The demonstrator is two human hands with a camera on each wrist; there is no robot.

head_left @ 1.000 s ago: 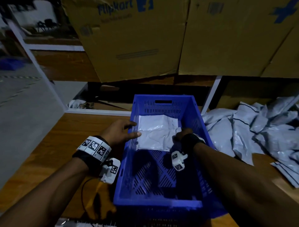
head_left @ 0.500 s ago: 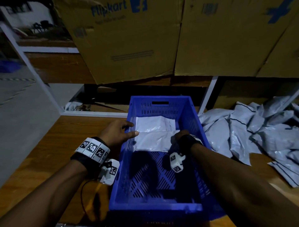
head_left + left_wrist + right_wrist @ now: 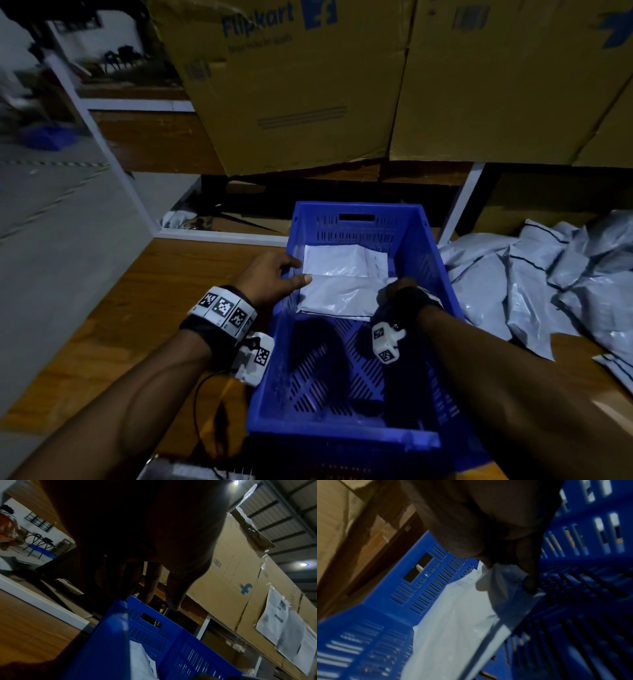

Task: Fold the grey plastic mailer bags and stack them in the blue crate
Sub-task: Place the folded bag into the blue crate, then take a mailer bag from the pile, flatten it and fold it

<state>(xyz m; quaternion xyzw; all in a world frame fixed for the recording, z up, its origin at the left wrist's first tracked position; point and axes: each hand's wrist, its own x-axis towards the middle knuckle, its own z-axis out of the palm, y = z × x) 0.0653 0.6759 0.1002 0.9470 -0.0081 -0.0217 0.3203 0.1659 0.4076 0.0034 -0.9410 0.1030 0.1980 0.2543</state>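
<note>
The blue crate [image 3: 356,226] stands on the wooden table in front of me. One folded grey mailer bag [image 3: 334,265] lies flat at the crate's far end. A second folded bag [image 3: 337,296] lies just in front of it. My right hand [image 3: 397,291] is inside the crate and pinches this second bag [image 3: 462,622] at its right corner between thumb and fingers [image 3: 529,582]. My left hand [image 3: 274,277] rests over the crate's left rim with relaxed fingers [image 3: 150,592] and holds nothing; its thumb points at the bag's left edge.
A loose pile of unfolded grey mailer bags [image 3: 548,284] covers the table right of the crate. Large cardboard boxes [image 3: 308,85] sit on the shelf above and behind. A white frame rail [image 3: 219,236] borders the table's far edge. The near half of the crate's floor [image 3: 325,377] is bare.
Both hands stay almost where they were. The right hand keeps its pinch on the nearer bag, which has settled a little lower in the crate.
</note>
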